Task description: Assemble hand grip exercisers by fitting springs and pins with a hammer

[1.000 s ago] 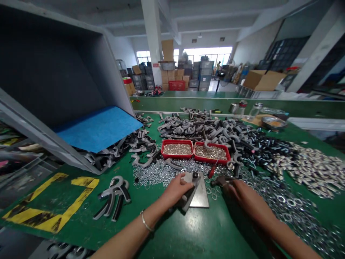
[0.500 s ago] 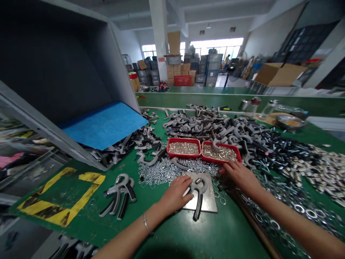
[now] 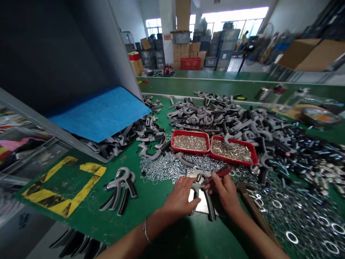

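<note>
My left hand (image 3: 180, 197) is closed on a grey-and-black hand gripper (image 3: 204, 194) that rests on a small metal plate (image 3: 201, 206) on the green table. My right hand (image 3: 225, 190) pinches a red-handled tool (image 3: 219, 173) whose tip points at the top of that gripper. A wooden-handled hammer (image 3: 249, 202) lies just right of my right wrist. Two red trays (image 3: 212, 144) of small metal pieces sit behind the plate, among scattered washers (image 3: 164, 167).
Finished hand grippers (image 3: 120, 190) lie left on the table beside yellow-black floor-tape marking (image 3: 61, 187). A tilted grey bin (image 3: 61, 68) with blue sheet spills gripper parts. A big pile of handles (image 3: 231, 120), bolts and springs fills the back and right.
My right hand came back from the red tray with the red-handled tool and now meets the gripper on the plate. The left hand shifted its hold on the gripper; the camera tilted downward.
</note>
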